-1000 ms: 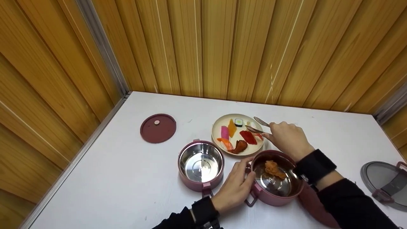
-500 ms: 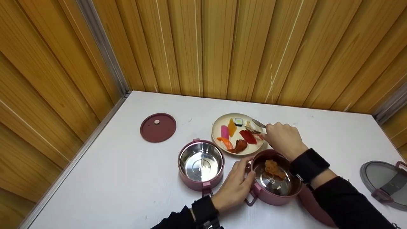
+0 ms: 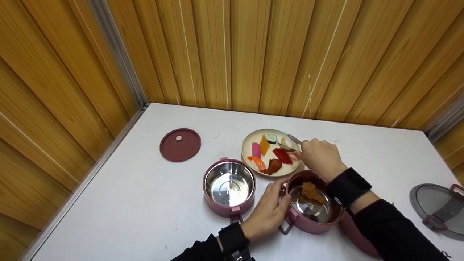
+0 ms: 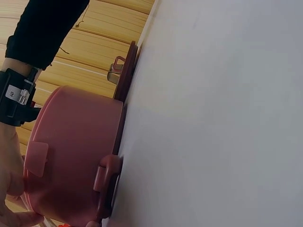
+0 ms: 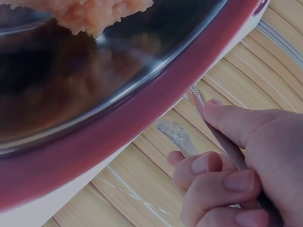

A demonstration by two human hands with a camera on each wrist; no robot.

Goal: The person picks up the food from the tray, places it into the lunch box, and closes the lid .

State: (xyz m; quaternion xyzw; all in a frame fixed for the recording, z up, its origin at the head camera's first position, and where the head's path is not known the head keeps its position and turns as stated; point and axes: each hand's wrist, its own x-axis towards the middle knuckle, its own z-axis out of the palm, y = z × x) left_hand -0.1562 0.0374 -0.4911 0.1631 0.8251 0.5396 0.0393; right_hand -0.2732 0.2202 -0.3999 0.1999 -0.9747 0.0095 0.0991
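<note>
In the head view my left hand (image 3: 266, 212) grips the left side of a pink steel-lined pot (image 3: 311, 227) at its handle. A piece of fried chicken (image 3: 309, 191) lies inside that pot. My right hand (image 3: 322, 157) reaches across the pot and holds metal tongs (image 3: 294, 139), whose tips stand apart at the right part of a cream plate (image 3: 247, 139). Nearest the tips are a pale sushi piece (image 3: 283, 141) and a red sushi piece (image 3: 282, 156). The right wrist view shows fingers curled round the tongs (image 5: 227, 146). Whether the tips touch food cannot be told.
A second pink pot (image 3: 217, 209) stands left of my left hand. A dark red lid (image 3: 180, 145) lies at the back left, a grey clear lid (image 3: 435, 203) at the far right. More toy food, including a drumstick (image 3: 273, 166), sits on the plate.
My right hand has shifted a little left with the tongs, bringing their tips slightly further over the plate. The left hand and both pots stay put.
</note>
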